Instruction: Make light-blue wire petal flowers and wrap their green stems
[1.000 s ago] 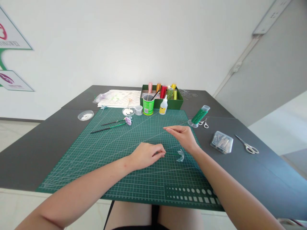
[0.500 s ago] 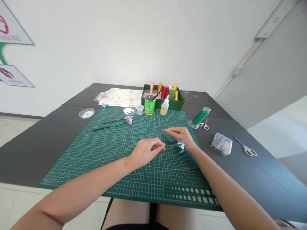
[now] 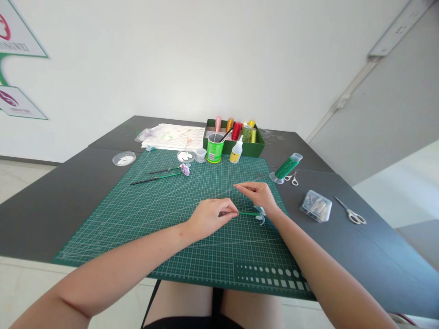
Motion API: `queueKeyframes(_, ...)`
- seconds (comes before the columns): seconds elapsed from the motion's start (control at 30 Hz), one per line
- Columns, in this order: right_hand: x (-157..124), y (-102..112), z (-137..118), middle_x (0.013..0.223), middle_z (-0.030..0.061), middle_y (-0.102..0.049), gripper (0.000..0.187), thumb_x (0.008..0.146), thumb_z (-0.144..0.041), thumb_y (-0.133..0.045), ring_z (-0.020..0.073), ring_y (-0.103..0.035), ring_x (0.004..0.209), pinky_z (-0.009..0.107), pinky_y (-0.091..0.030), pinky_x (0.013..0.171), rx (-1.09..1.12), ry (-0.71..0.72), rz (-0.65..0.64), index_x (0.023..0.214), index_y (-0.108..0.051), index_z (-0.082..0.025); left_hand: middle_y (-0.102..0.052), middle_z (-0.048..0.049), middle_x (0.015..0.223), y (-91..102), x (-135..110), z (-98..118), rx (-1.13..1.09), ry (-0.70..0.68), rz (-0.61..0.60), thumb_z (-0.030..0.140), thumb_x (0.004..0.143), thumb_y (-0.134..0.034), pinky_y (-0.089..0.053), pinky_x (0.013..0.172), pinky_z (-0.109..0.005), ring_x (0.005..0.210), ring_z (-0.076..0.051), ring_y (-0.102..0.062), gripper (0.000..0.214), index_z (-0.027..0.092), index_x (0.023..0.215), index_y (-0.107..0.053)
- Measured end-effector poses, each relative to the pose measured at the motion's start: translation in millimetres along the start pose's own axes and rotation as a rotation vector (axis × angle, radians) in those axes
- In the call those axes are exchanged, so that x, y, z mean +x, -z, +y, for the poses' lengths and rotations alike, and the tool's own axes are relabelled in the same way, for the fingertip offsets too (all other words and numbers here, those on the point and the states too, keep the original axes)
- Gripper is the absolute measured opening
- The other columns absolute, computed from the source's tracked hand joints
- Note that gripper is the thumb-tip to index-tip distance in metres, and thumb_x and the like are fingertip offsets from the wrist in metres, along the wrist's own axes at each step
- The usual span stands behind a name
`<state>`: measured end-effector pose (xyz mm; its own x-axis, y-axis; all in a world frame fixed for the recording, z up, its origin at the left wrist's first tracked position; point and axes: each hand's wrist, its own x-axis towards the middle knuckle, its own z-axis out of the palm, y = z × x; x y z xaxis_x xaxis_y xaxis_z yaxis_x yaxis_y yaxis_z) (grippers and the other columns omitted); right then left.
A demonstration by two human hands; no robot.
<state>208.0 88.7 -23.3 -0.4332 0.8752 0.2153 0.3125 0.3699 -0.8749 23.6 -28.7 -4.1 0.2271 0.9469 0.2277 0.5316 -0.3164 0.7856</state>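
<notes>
My left hand [image 3: 214, 217] pinches the green-wrapped stem of a pale blue artificial flower [image 3: 261, 219]. The stem [image 3: 248, 213] lies nearly level, pointing right, and the petals are beside my right wrist. My right hand [image 3: 257, 194] is closed, thumb and fingers pressed together above the mat. A faint thread line runs from the green thread spool [image 3: 287, 167] towards it; the thread at the fingertips is too fine to make out clearly. Farther left, a purple flower [image 3: 185, 169] on a green and black stem lies on the cutting mat [image 3: 137, 228].
At the back stand a green box [image 3: 254, 149] of coloured thread spools, a green can [image 3: 215, 151] and a glue bottle [image 3: 236, 151]. Small dishes [image 3: 124, 159] hold white pieces. Scissors [image 3: 351, 212] and a clear plastic case [image 3: 316, 206] lie on the right.
The flower has turned about its stem, so its petals sit differently. Its stem end dipped slightly, and my left fingers shifted a little right. My right hand stays nearly in place.
</notes>
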Motion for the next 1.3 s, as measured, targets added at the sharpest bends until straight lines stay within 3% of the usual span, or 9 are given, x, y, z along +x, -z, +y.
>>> queueKeyframes(0.3, 2, -3, 7, 0.051, 0.001, -0.059, 0.044, 0.08, -0.054, -0.065, 0.0115, -0.04, 0.046, 0.025, -0.029, 0.046, -0.048, -0.004, -0.025, 0.09, -0.083, -0.015, -0.079, 0.0009, 0.092, 2.4, 4, -6, -0.173, 0.032, 0.043, 0.022, 0.086, -0.072, -0.056, 0.08, -0.024, 0.09, -0.017, -0.076, 0.003, 0.02, 0.088, -0.07)
queueKeyframes(0.53, 0, -5, 8, 0.07, 0.0056, -0.072, 0.033, 0.082, -0.047, -0.065, 0.0188, -0.06, 0.063, 0.028, -0.042, 0.056, -0.071, 0.06, -0.109, 0.082, -0.083, -0.019, -0.08, -0.0032, 0.09, 7.0, 9, -9, -0.391, 0.126, 0.209, 0.028, 0.082, -0.075, -0.058, 0.083, -0.029, 0.088, -0.02, -0.076, 0.013, 0.018, 0.09, -0.076)
queueKeyframes(0.67, -2, -6, 4, 0.057, 0.0009, -0.065, 0.032, 0.084, -0.046, -0.064, 0.0123, -0.045, 0.048, 0.026, -0.033, 0.049, -0.142, 0.056, -0.151, 0.085, -0.083, -0.02, -0.08, -0.0071, 0.091, 14.1, 17, -17, -0.57, 0.232, 0.343, 0.034, 0.076, -0.079, -0.058, 0.084, -0.034, 0.089, -0.023, -0.075, 0.025, 0.016, 0.093, -0.077)
queueKeyframes(0.8, -4, -6, -3, 0.055, -0.0005, -0.061, 0.031, 0.083, -0.045, -0.067, 0.01, -0.036, 0.047, 0.025, -0.028, 0.048, -0.088, 0.055, -0.198, 0.084, -0.083, -0.019, -0.08, -0.0088, 0.09, 19.3, 24, -28, -0.633, 0.302, 0.451, 0.033, 0.075, -0.079, -0.056, 0.087, -0.037, 0.093, -0.024, -0.074, 0.026, 0.015, 0.093, -0.077)
queueKeyframes(1.1, -11, -8, -14, 0.059, 0.0011, -0.063, 0.032, 0.082, -0.047, -0.068, 0.0093, -0.032, 0.048, 0.025, -0.022, 0.047, -0.007, 0.028, -0.294, 0.084, -0.083, -0.018, -0.078, -0.0064, 0.089, 16.4, 26, -36, -0.631, 0.296, 0.47, 0.031, 0.074, -0.076, -0.051, 0.089, -0.037, 0.09, -0.022, -0.072, 0.022, 0.017, 0.091, -0.072)
queueKeyframes(1.3, -13, -9, -17, 0.057, 0.001, -0.061, 0.035, 0.081, -0.05, -0.067, 0.0106, -0.034, 0.048, 0.026, -0.023, 0.048, 0.01, 0.001, -0.292, 0.083, -0.082, -0.018, -0.078, -0.007, 0.085, 13.6, 25, -35, -0.612, 0.335, 0.378, 0.034, 0.082, -0.067, -0.045, 0.064, -0.026, 0.066, -0.014, -0.06, 0.021, 0.017, 0.095, -0.063)
